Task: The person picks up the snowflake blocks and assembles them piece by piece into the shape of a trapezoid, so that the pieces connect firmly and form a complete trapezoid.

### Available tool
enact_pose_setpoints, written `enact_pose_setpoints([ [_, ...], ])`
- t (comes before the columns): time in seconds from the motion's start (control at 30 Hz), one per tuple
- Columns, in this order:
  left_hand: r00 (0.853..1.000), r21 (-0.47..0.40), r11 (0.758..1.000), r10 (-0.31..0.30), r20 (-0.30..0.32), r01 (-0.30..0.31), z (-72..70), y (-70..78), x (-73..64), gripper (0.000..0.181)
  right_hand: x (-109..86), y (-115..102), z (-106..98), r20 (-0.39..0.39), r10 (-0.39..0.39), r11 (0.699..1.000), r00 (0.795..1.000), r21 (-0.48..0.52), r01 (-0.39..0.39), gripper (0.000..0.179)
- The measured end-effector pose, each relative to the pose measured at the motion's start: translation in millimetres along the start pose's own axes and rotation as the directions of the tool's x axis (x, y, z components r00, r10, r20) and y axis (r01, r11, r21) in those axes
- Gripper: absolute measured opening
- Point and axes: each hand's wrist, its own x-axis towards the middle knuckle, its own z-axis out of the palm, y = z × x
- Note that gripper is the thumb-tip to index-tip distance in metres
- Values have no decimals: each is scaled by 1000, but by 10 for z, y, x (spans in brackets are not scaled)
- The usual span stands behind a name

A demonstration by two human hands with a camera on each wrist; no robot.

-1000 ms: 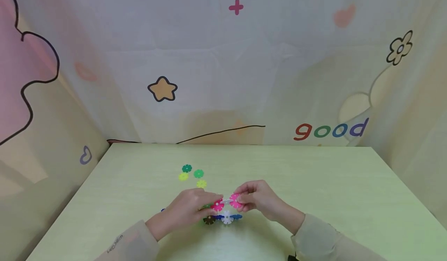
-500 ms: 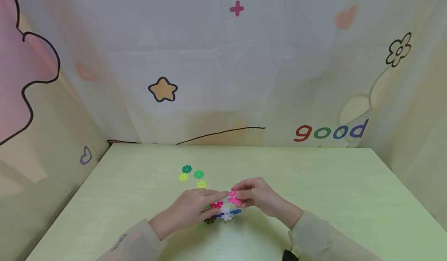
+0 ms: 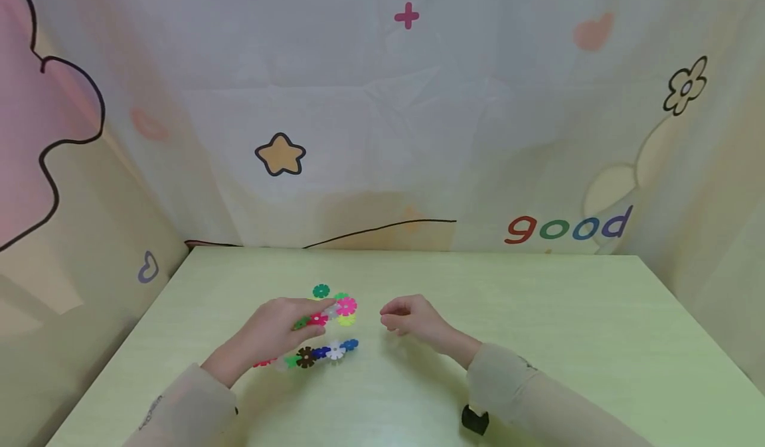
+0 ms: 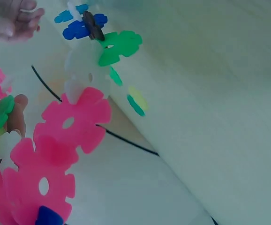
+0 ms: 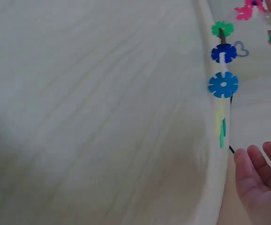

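My left hand (image 3: 269, 327) grips a chain of interlocking flower-shaped plastic discs, pinching it between thumb and fingers. One branch runs past the fingertips, ending in a bright pink disc (image 3: 346, 306). A second branch passes below the hand, with a brown disc (image 3: 307, 357), a white disc (image 3: 335, 350) and a blue disc (image 5: 223, 85) at its end. Close up in the left wrist view, large pink discs (image 4: 74, 122) join a green disc (image 4: 121, 47) through a whitish one. My right hand (image 3: 418, 321) is apart from the chain, fingers loosely bent, holding nothing.
Loose discs lie on the table (image 3: 538, 341) beyond the left hand: a dark green disc (image 3: 321, 291), a yellow disc (image 3: 346, 320) and others partly covered by the chain. A printed cloth (image 3: 382, 135) stands behind the table. A small black object (image 3: 475, 420) shows below the right sleeve.
My right hand has let go of the pink end disc. The left hand has moved left and slightly away with the chain, which now overlaps the loose discs, and a gap separates the hands.
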Motion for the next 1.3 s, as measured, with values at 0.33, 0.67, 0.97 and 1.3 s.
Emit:
enact_pose_setpoints([
  [0.33,986,-37,985,-170,-3,169,-151,-333,-139,50,349,-69,358,200,-83,765,976,-615,191,60],
  [0.67,973,-26,973,-229,24,229,-189,-382,-152,52,640,-162,637,290,-23,575,957,-779,250,77],
  [0.97,981,-29,980,-194,13,194,-189,-373,-152,51,768,-218,744,272,25,558,962,-803,212,82],
  [1.3,978,-37,978,-207,25,208,-197,-359,-170,50,767,-202,715,297,65,547,953,-809,214,81],
])
